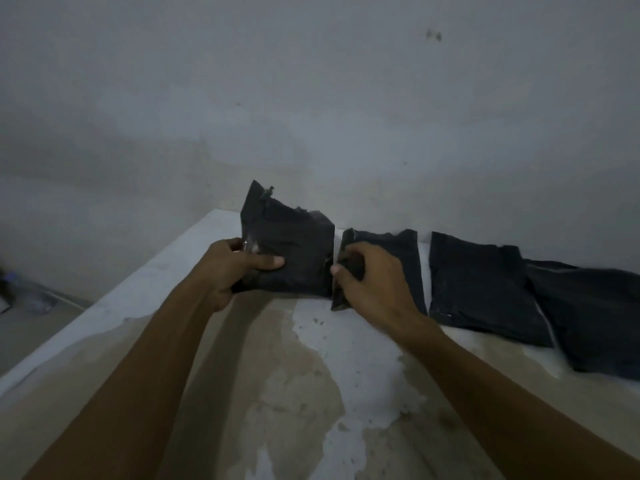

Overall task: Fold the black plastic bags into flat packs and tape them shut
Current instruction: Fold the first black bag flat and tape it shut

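On table (311, 358), unlabelled black packs (294, 251)

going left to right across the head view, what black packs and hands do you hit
left hand → raised pack it holds → right hand gripping the second pack → third pack, flat → fourth pack at the right edge

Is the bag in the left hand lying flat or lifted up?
Lifted: the bag stands tilted up in the left hand, its top edge above the table.

Two bare forearms, left hand (225, 268) and right hand (370, 282) uncovered, no sleeves, rings or watch showing.
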A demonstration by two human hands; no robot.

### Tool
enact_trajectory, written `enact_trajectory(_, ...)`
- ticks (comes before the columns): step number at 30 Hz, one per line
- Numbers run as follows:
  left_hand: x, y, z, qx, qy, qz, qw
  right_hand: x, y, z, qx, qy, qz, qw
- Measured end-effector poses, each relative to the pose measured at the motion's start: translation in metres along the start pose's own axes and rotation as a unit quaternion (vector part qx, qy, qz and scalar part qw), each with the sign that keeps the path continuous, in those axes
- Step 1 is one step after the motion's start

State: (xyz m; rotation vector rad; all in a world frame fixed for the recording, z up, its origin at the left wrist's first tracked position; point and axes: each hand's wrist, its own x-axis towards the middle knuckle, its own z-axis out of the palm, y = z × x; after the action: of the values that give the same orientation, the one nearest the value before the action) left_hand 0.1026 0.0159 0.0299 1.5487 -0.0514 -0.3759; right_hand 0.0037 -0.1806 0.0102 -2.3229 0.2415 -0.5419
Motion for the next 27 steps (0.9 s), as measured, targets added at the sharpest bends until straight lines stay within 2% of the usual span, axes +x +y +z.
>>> enact_trajectory(3, -0.037, -0.002, 0.002, -0.038, -0.044, 0.043, 0.997, -0.013, -0.01, -0.02, 0.153, 0.004, 0.081, 0.985)
enact_trajectory(6, -0.075, -0.009, 0.01, -0.05, -0.11, 0.062, 0.991, -0.033, -0.022, -0.046, 0.355, -0.067, 0.143, 0.921)
enact_trajectory(8, -0.098, -0.014, 0.019, -0.036, -0.143, 0.068, 0.987, -0.052, -0.029, -0.065, 0.411, -0.104, 0.143, 0.894)
enact_trajectory(11, -0.126, -0.02, 0.03, -0.017, -0.172, 0.081, 0.982, -0.082, -0.03, -0.087, 0.407, -0.098, 0.117, 0.901)
enact_trajectory(14, -0.147, -0.021, 0.041, -0.054, -0.179, 0.104, 0.977, -0.108, -0.025, -0.101, 0.389, -0.089, 0.112, 0.91)
enact_trajectory(18, -0.16, -0.018, 0.061, -0.113, -0.144, 0.121, 0.976, -0.135, -0.014, -0.111, 0.4, -0.064, 0.106, 0.908)
enact_trajectory(21, -0.162, -0.024, 0.076, -0.148, -0.088, 0.119, 0.978, -0.148, -0.008, -0.115, 0.426, -0.051, 0.102, 0.898)
enact_trajectory(24, -0.16, -0.032, 0.083, -0.195, -0.043, 0.095, 0.975, -0.153, -0.001, -0.111, 0.435, -0.042, 0.134, 0.889)
enact_trajectory(27, -0.156, -0.038, 0.083, -0.189, -0.028, 0.095, 0.977, -0.154, 0.005, -0.103, 0.439, -0.035, 0.181, 0.879)
